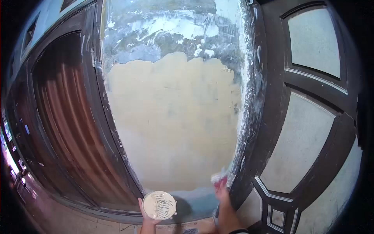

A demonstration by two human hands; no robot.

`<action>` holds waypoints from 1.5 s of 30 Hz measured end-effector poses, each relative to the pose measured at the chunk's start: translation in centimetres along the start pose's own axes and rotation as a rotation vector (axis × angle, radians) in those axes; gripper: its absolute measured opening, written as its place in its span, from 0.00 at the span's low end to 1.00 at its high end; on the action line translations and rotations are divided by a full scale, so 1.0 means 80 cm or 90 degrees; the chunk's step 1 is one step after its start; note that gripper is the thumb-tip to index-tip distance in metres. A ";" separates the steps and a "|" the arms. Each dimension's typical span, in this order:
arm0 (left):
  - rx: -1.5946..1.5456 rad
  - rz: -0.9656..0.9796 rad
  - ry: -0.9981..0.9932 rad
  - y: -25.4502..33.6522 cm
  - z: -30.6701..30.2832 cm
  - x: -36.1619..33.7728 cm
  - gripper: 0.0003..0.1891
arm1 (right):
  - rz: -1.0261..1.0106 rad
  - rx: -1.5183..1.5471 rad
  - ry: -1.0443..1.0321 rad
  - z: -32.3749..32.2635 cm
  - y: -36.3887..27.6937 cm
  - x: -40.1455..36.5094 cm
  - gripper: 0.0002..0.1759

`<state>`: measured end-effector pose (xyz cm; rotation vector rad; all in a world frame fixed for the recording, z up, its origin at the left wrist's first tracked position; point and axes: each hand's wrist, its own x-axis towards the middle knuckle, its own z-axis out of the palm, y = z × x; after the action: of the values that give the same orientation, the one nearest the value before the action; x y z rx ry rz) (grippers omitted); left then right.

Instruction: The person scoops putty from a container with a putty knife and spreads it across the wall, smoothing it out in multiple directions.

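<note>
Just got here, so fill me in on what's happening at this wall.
A person's left hand holds up a round dish with cream-coloured paste in it. The right hand grips a red tool at the panel's lower right edge. A cream coat covers the panel's broad middle, while the top is patchy grey and white and a bluish strip shows below.

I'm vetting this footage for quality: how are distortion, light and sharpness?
Head view: the panelled door bows and corners go black; the upper wall looks bright, bluish; a dark shadow falls right of the dish; the tool in the right hand looks blurred.
</note>
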<state>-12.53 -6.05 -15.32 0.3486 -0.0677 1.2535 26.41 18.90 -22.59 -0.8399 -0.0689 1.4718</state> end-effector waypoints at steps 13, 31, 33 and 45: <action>0.020 -0.003 0.005 0.005 0.000 -0.019 0.57 | -0.150 -0.090 -0.132 0.028 -0.019 -0.010 0.26; 0.011 -0.015 0.076 -0.048 0.016 -0.009 0.53 | -0.147 -0.570 -0.484 0.043 0.058 -0.283 0.15; 0.083 0.003 0.080 -0.055 0.020 -0.007 0.52 | -0.092 -0.687 -0.463 0.050 0.059 -0.301 0.15; -0.006 0.017 0.020 -0.028 0.041 -0.059 0.56 | -0.257 -0.849 -0.345 0.027 0.024 -0.301 0.23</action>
<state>-11.43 -11.96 -13.84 0.3215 -0.0516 1.2845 20.00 -1.63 -11.40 -1.3019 -1.6611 1.0996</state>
